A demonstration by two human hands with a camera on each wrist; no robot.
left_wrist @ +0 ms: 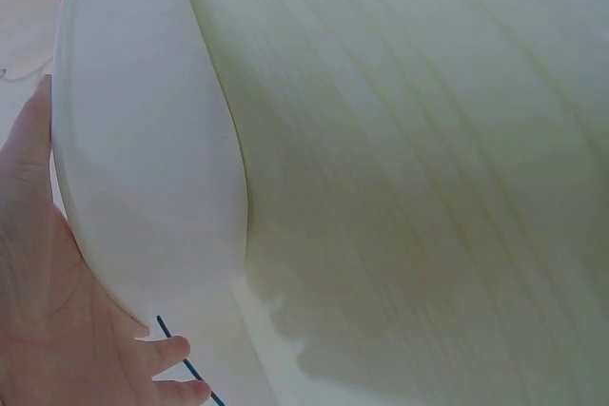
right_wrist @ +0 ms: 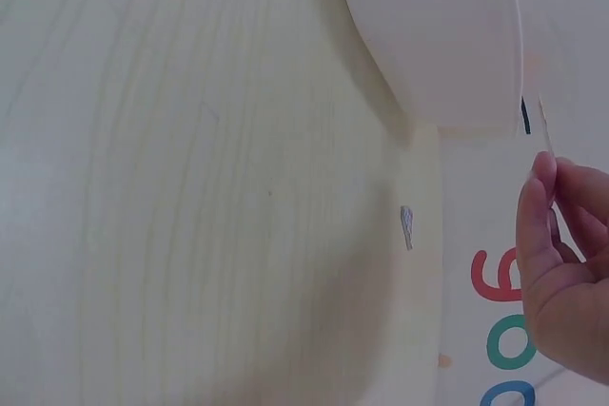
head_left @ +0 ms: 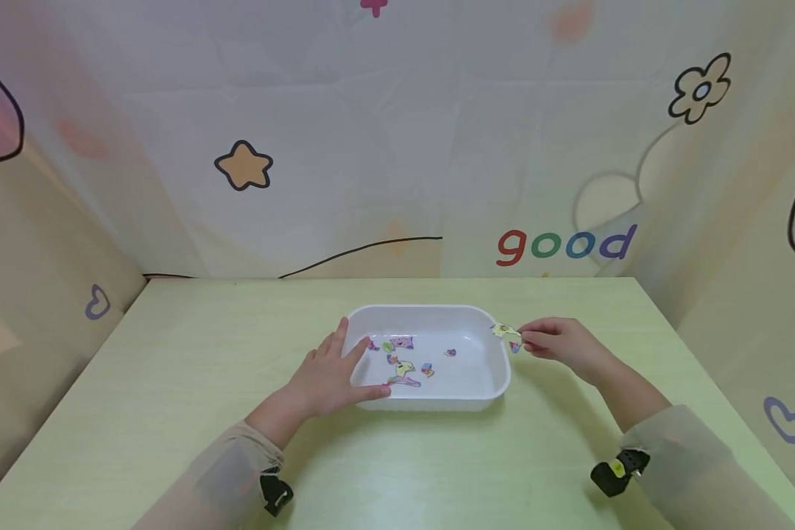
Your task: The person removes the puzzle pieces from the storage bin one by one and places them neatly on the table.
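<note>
Pinching a yellow cutout (head_left: pixel 506 330) with the right hand (head_left: pixel 566 344) by the right rim of the white tray (head_left: pixel 467 375), near the far edge of the surface (head_left: pixel 192 368); touching the tray with a wide-spread left hand (head_left: pixel 324 379); probably mid-transfer, needing rim clearance before release

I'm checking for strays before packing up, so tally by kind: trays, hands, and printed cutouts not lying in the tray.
White tray: 1
Hands, left hand and right hand: 2
Cutouts not lying in it, a yellow cutout pinched by the right hand and a small cutout on the table: 2
Total: 5
</note>
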